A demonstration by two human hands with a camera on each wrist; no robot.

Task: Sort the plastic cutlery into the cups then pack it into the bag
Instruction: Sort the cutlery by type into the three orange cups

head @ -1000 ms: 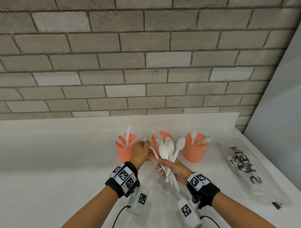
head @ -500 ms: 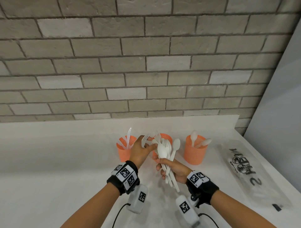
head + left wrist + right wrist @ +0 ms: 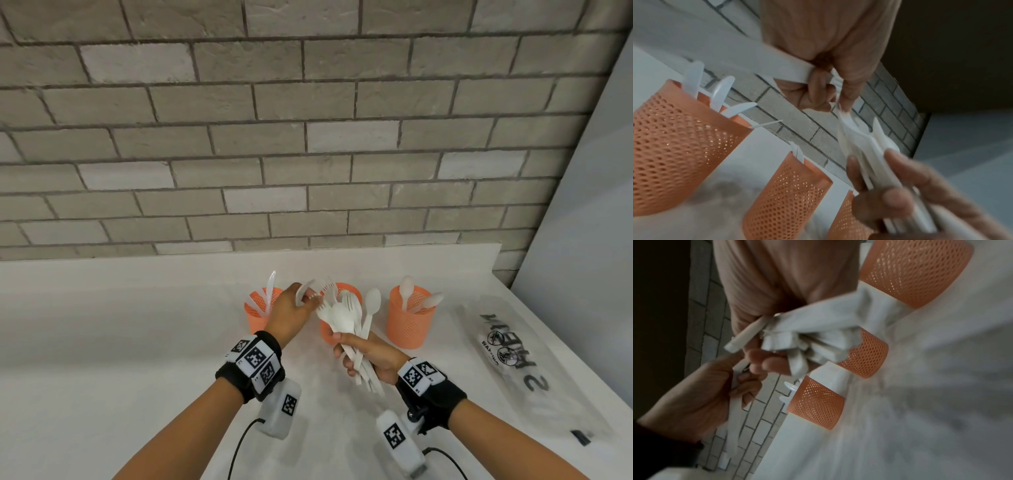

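Nearest you, your right hand (image 3: 368,354) is clenched around a bundle of white plastic forks and spoons (image 3: 349,318), gripping the handles low so that the heads fan upward and the handle ends poke out below your palm. In the right wrist view the handle ends splay out of your curled fingers (image 3: 764,360), though the picture is blurred.

Just left of it and slightly farther out, your left hand (image 3: 291,315) pinches a single white plastic utensil (image 3: 303,291), its rounded end curving up over your knuckles. The left wrist view shows the flat white handle (image 3: 777,65) held between thumb and curled fingers. Whether it is a spoon or a knife, you cannot tell from here. Your fingertips touch the heads of the bundle.

Behind your hands, three orange perforated plastic cups stand in a row on the white countertop (image 3: 120,342). The left cup (image 3: 255,308) holds white knives, the middle cup (image 3: 329,334) sits partly hidden behind the bundle and holds forks, and the right cup (image 3: 409,318) holds two spoons leaning on its rim.

Off to the right, well apart from the cups, a clear plastic bag with black printed lettering (image 3: 513,359) lies flat on the counter.

Farthest back, a grey brick wall (image 3: 308,137) rises from the counter's rear edge.
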